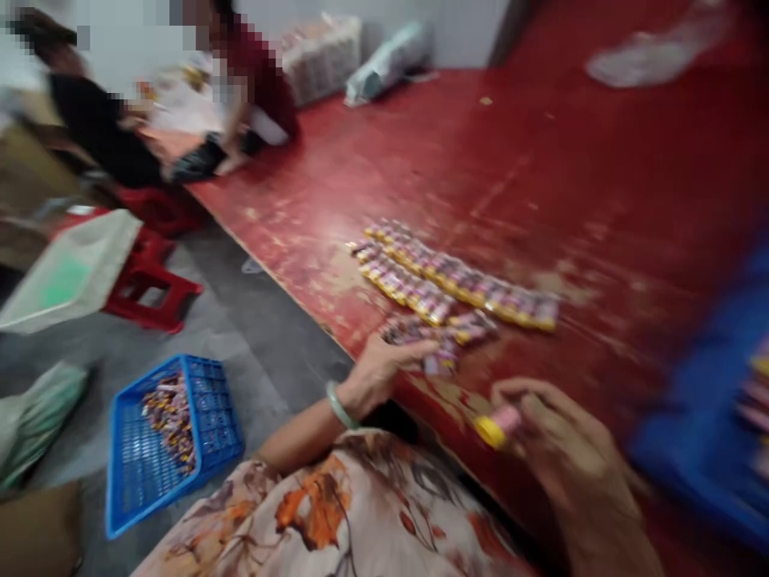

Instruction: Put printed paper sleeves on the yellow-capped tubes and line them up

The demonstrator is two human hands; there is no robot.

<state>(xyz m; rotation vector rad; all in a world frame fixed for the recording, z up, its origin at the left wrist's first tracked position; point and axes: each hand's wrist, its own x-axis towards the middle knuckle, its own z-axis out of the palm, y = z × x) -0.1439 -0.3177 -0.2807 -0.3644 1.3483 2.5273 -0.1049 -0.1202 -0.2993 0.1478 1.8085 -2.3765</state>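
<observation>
Worn red tabletop (pixel 601 200) stretches across my view, blurred in places. At five o'clock my right hand (pixel 565 441) pinches a small pink piece (pixel 505 422) with a yellow end, fingertips closed around it, above the table's near edge. Toward six o'clock my left hand (pixel 388 365) lies against a loose cluster (pixel 412 328) of similar pieces; I can't tell whether its fingers grip any. Just beyond, near the clock's centre, rows (pixel 462 276) of them lie side by side. Farther out: a blue tray (pixel 690 417) at four, a blue basket (pixel 141 457) holding more pieces at eight, a co-worker (pixel 264 80) in dark red at eleven.
</observation>
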